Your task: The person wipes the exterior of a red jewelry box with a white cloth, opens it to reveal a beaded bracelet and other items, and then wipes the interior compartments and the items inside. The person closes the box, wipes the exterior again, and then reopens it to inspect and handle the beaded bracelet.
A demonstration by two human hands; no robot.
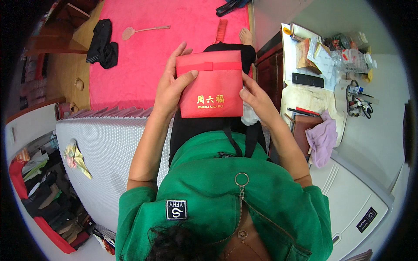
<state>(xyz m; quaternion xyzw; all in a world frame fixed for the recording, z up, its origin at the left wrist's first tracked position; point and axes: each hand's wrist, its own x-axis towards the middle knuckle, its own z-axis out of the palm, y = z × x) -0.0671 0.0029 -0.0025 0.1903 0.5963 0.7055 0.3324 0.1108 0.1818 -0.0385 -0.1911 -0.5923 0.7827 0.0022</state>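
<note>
A flat red square jewellery pouch (211,83) with gold lettering is held over my lap. Across its upper part runs a red strap (208,66) tucked through a small loop, so the flap looks closed. My left hand (174,80) grips the pouch's left side, thumb on the front and fingers behind. On the opposite edge, my right hand (256,98) holds the right side with the thumb at the rim. Crumpled whitish plastic (250,115) shows below the pouch's right edge, beside my right palm; whether my hand holds it is unclear.
At right, a desk (294,101) carries a black remote control (307,80), plastic bottles (351,58), a pen holder (341,98) and a lilac cloth (321,138). Ahead, a pink floor mat (140,75) bears a fly swatter (143,31), a red brush (221,31) and black clothing (104,45).
</note>
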